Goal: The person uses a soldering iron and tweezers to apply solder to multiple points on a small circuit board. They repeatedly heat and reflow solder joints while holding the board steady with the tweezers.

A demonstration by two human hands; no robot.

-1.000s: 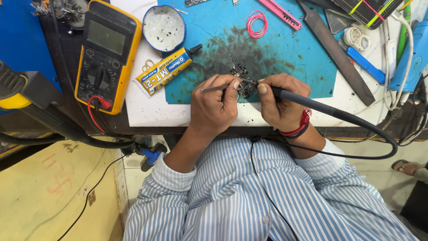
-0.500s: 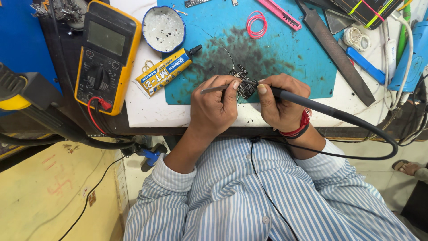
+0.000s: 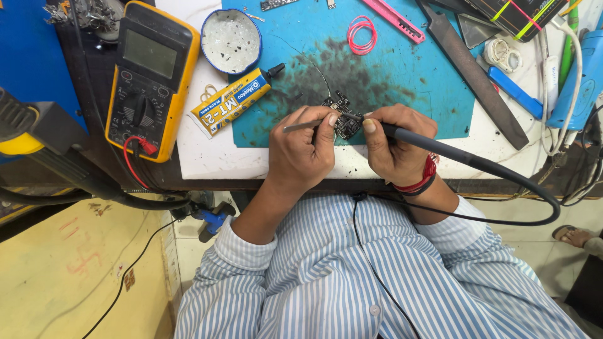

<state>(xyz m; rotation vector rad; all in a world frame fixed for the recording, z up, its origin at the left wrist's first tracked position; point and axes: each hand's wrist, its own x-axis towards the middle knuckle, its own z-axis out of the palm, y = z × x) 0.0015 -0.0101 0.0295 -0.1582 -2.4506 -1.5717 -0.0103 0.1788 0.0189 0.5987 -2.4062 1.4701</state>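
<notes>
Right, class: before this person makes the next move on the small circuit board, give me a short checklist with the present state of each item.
1. Left hand holds the tweezers firmly: ok.
2. Right hand has its grip on the soldering iron: ok.
3. Circuit board lies on the blue mat: ok.
4. Iron tip touches the board: cannot tell, fingers hide it.
5. Iron cord hangs free off the bench edge: ok.
6. Glue tube lies apart from the iron: ok.
</notes>
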